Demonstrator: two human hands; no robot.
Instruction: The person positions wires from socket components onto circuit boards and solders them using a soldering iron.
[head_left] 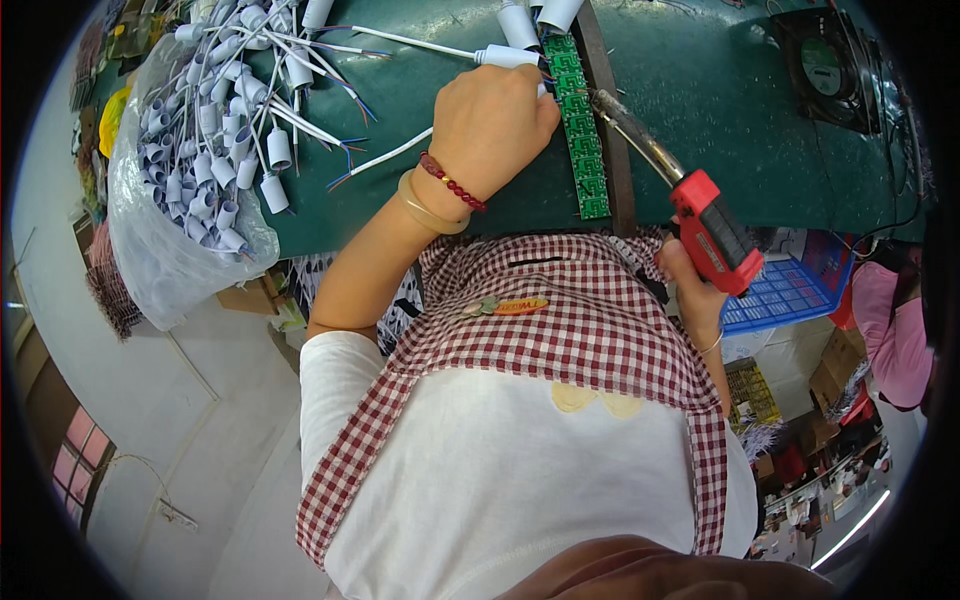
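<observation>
My left hand bends over the upper part of a strip of green circuit boards, its fingers closed on a white plastic cylinder that is mostly hidden under them. A white cable with bare red and blue wire ends comes out from beneath this hand. In my right hand is a red and black soldering gun. Its metal tip points up and left, close to the right edge of the board strip. Another white cylinder with a cable lies just beyond my left hand.
A clear plastic bag with many white wired cylinders fills the left of the green table. A dark bar runs along the board strip. At the right are a black fan, a blue basket and a person's pink sleeve.
</observation>
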